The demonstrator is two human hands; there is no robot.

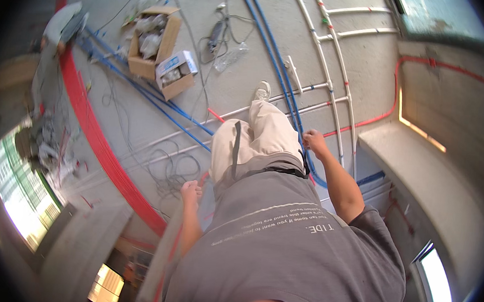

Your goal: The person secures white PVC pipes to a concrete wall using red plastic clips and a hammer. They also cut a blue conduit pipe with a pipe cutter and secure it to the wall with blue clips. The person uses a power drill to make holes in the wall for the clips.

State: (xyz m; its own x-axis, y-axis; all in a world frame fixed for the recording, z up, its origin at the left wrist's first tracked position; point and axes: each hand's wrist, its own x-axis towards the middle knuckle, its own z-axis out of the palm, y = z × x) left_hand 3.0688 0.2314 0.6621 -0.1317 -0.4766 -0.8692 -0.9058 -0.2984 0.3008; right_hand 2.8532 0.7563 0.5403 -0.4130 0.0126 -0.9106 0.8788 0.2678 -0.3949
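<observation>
My left hand (191, 191) hangs beside my left hip with its fingers curled in. A bit of red pipe (204, 177) shows right beside those fingers; I cannot tell whether they touch it. Out by my right hip, my right hand (313, 139) is loosely closed, and nothing shows in it. Blue pipes (284, 70) on the floor pass behind it, close to the fingers in the picture. One light shoe (262, 91) is forward on the concrete floor, below light trousers (274, 128).
White pipes (327, 67) cross the floor ahead right. Long red pipes (95, 121) lie at the left. An open cardboard box (154, 38) with plastic bags stands ahead, beside a smaller box (176, 70). A corded tool (215, 36) and loose cables (174, 169) lie about. Another person (65, 23) bends far left.
</observation>
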